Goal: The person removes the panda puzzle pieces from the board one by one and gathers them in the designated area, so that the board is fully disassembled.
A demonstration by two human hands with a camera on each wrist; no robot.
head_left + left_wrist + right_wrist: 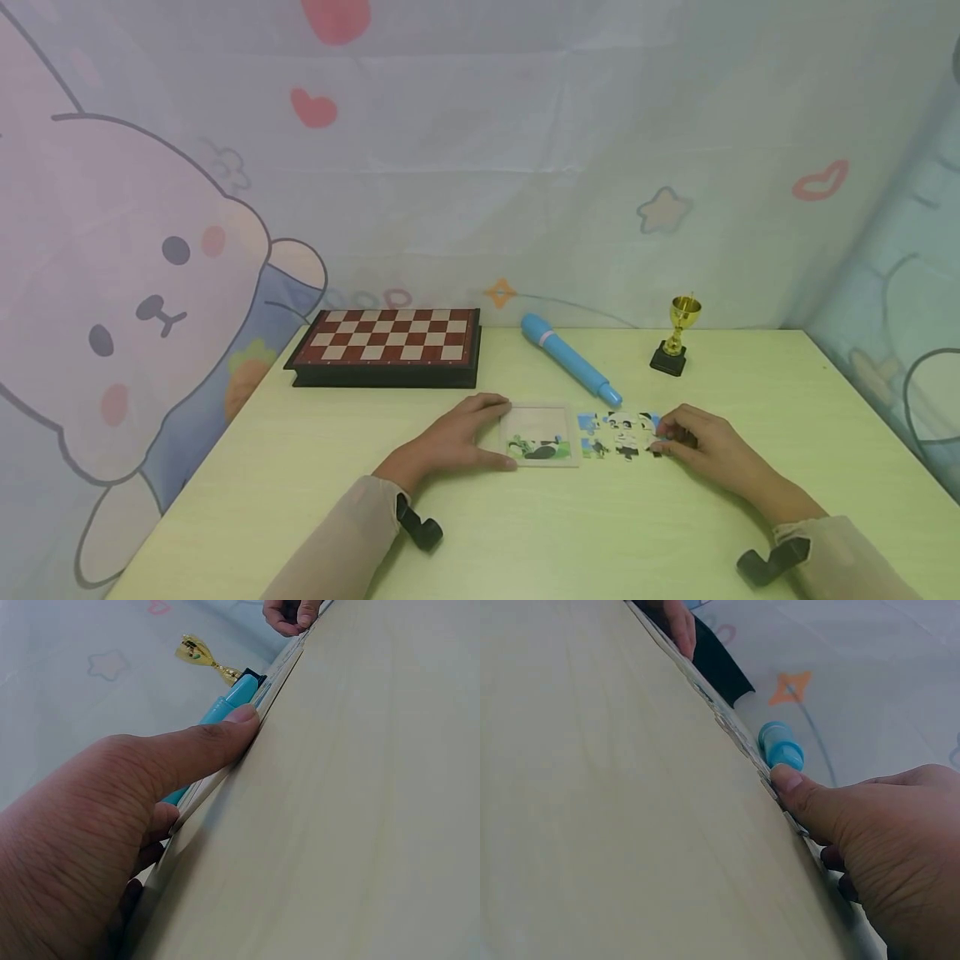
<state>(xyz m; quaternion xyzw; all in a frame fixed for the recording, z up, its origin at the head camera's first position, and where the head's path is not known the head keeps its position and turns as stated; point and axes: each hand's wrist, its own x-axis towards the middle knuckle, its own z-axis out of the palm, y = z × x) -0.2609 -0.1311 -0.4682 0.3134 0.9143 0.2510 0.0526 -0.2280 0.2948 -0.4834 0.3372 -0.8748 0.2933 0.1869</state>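
A shallow light wooden puzzle tray lies flat on the table, its lower part filled with a green, black and white picture. My left hand holds the tray at its left side, thumb on the near edge and fingers on the far edge. Right of the tray, loose jigsaw pieces with a panda picture lie in rough rows. At their right end, my right hand pinches a piece between thumb and curled fingers; the fingers hide most of that piece. In the right wrist view the thumb touches the pieces' edge.
Behind the tray lies a blue microphone-shaped tube. A gold trophy cup on a black base stands at the back right. A red and white chessboard box sits at the back left. A printed cloth hangs behind the table.
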